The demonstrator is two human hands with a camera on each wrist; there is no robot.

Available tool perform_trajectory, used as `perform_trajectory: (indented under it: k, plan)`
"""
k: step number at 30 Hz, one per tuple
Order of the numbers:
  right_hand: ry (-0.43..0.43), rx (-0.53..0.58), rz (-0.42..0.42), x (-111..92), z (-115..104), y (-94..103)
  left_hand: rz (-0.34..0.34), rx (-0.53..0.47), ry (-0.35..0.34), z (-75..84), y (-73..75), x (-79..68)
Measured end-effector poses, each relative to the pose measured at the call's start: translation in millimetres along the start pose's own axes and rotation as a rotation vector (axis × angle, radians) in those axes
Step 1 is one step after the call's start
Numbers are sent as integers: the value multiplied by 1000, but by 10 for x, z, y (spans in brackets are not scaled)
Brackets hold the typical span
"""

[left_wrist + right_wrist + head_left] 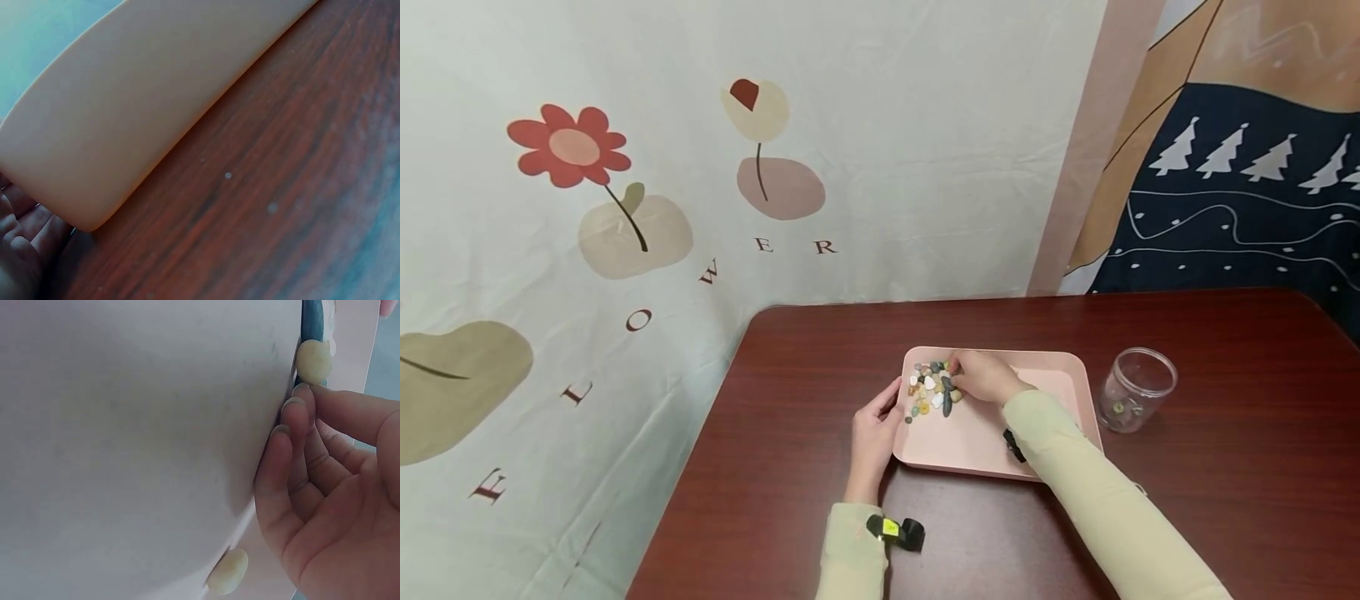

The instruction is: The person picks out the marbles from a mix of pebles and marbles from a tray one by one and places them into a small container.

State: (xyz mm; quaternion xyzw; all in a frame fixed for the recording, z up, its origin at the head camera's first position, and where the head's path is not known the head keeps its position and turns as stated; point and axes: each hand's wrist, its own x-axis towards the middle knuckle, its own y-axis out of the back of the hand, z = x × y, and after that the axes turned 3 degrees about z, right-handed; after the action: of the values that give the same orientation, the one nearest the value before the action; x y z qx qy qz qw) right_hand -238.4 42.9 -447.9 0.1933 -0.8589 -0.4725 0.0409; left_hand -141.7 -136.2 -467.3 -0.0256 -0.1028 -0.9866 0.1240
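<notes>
A pink tray (985,450) lies on the table with several small pebbles (937,400) of mixed colours grouped at its left end. Over the pebbles' right side is my right hand (987,377), thumb and fingertips drawn together. In the right wrist view those fingertips are right at a pale yellow pebble (312,362), beside a dark pebble (312,319); I cannot tell if anything is pinched. Another pale pebble (228,572) lies lower in that view. My left hand (873,433) rests its extended fingers against the tray's left side, partly hidden behind the tray wall (125,119) in the left wrist view.
Right of the tray stands a clear jar (1138,387) with a few small pebbles at its bottom. The dark red wooden table (805,400) runs back to a wall hanging (910,167) printed with flowers and letters. A black strap (906,533) is round the left wrist.
</notes>
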Motion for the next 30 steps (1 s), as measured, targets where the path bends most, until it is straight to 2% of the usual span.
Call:
perform_trajectory:
  k: [4,11,17,21,28,30]
  plan:
    - [-20,33,1,-3,-11,8,-2,22,2,106,10,-33]
    - [-66,103,-42,-10,5,15,7,40,2,130,17,-47]
    - [-43,107,-55,-34,-7,51,10,39,8,146,21,-51]
    - [-15,89,-33,-63,-15,101,10,39,7,132,16,-27]
    - [18,75,11,-126,17,200,5,18,21,-174,-4,91]
    - [13,78,10,-152,15,230,10,23,16,-207,-7,89]
